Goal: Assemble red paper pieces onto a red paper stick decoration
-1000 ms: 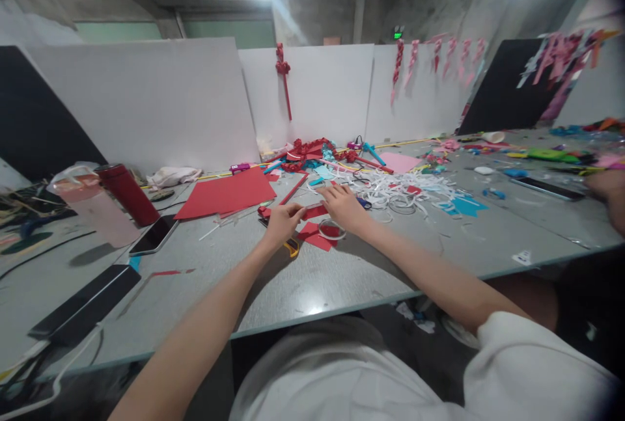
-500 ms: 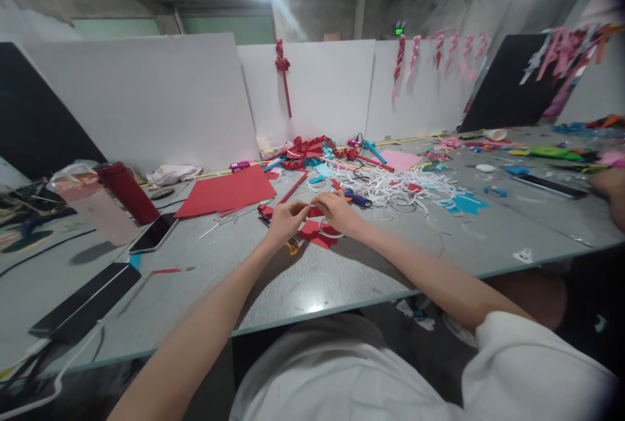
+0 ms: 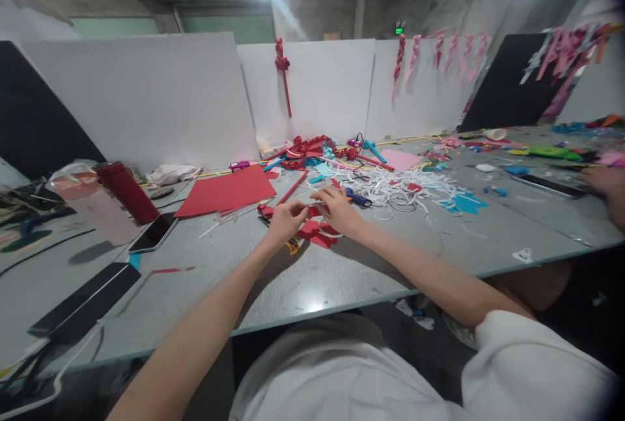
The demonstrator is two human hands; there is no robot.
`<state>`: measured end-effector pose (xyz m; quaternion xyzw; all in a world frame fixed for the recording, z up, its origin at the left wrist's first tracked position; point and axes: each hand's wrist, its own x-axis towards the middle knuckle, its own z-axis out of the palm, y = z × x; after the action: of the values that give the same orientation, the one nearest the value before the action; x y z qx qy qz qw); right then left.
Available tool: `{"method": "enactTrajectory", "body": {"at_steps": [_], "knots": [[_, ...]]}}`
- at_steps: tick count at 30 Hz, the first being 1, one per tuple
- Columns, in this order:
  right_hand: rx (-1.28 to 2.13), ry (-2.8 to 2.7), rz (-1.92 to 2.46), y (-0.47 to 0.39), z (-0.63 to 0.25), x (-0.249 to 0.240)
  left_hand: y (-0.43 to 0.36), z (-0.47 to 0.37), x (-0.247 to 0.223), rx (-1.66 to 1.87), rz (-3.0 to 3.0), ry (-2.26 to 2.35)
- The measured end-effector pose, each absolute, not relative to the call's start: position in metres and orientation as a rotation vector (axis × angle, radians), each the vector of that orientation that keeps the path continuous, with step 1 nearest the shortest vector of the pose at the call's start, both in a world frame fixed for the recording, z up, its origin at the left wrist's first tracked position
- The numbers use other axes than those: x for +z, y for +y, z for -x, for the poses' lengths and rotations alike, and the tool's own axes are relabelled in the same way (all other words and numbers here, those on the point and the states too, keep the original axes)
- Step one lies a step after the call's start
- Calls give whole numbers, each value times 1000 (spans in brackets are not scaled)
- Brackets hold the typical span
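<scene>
My left hand (image 3: pixel 287 221) is closed, thumb and forefinger pinching a small red piece, seemingly paper, that is mostly hidden by the fingers. Just right of it, my right hand (image 3: pixel 339 211) has its fingers apart and slightly raised over the piece; whether its thumb touches the piece I cannot make out. Red paper scraps (image 3: pixel 317 234) lie on the table beneath both hands, along with a white ring-like strip. Below my left hand is a yellow-handled tool (image 3: pixel 292 247), partly covered. Behind my right hand sits a blue-handled tool (image 3: pixel 359 198).
Red sheets (image 3: pixel 227 192) lie to the left, near a phone (image 3: pixel 154 232), a red flask (image 3: pixel 127 192) and a pink bottle (image 3: pixel 95 206). White paper strips (image 3: pixel 398 188) are heaped at right. Red decorations (image 3: pixel 307 151) lie by the white panels. Another person's hand (image 3: pixel 608 187) is far right.
My right fingers have lifted and spread a little from the pinch beside my left fingertips. My left hand stays almost still. The other person's hand has moved slightly inward at the right.
</scene>
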<state>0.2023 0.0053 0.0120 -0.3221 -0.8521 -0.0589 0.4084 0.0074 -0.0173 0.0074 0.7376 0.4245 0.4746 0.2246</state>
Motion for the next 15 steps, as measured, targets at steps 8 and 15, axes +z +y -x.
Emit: {"method": "enactTrajectory", "body": {"at_steps": [8, 15], "knots": [[40, -2059, 744, -3, -199, 13, -19, -8, 10, 1421, -2066, 1321], [210, -2062, 788, -8, -195, 11, -20, -7, 8, 1451, -2174, 1308]]}}
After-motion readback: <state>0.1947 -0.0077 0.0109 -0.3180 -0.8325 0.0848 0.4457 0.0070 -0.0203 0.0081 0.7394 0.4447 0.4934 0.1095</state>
